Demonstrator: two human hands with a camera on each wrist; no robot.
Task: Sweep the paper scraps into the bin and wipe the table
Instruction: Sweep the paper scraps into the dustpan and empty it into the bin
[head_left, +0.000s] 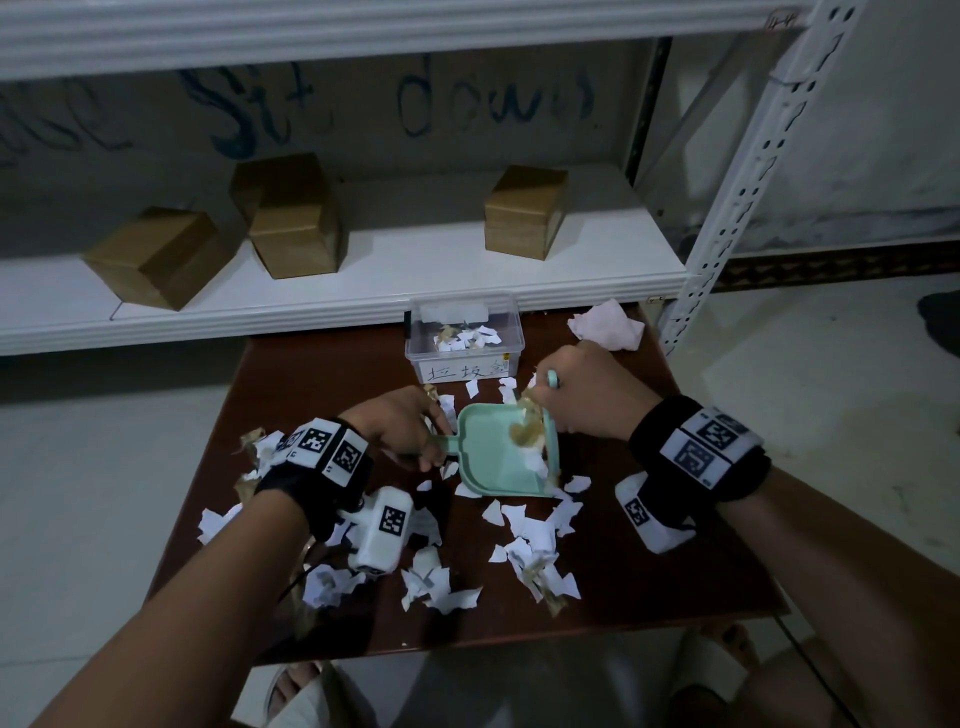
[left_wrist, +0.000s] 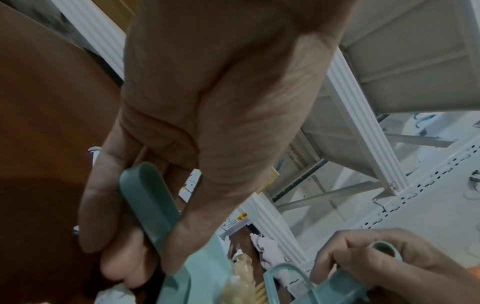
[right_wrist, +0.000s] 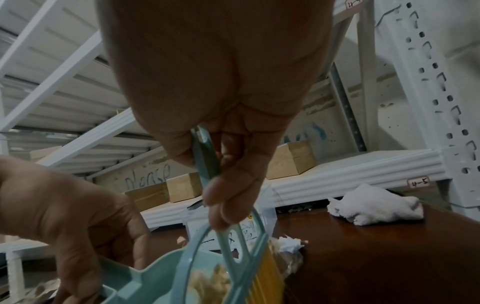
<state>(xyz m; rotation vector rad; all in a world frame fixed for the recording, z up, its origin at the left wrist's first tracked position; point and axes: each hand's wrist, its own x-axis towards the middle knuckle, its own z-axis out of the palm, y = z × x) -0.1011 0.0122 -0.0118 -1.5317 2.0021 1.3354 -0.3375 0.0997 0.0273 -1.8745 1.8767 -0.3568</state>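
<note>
A mint-green dustpan (head_left: 498, 457) lies on the dark brown table (head_left: 675, 545) with a few scraps in it. My left hand (head_left: 402, 431) grips its handle (left_wrist: 150, 205). My right hand (head_left: 587, 395) grips the handle of a small mint-green brush (right_wrist: 207, 164), whose yellow bristles (right_wrist: 265, 273) stand at the pan's right edge. White and tan paper scraps (head_left: 535, 551) litter the table around and in front of the pan. A clear plastic bin (head_left: 464, 338) with a handwritten label holds several scraps at the table's back. A crumpled white cloth (head_left: 605, 325) lies at the back right.
A white metal shelf (head_left: 363, 291) runs just behind the table and carries three cardboard boxes (head_left: 296, 228). Its perforated upright (head_left: 748, 171) stands at the back right. A pale tiled floor surrounds the table, and my feet in sandals show below its front edge.
</note>
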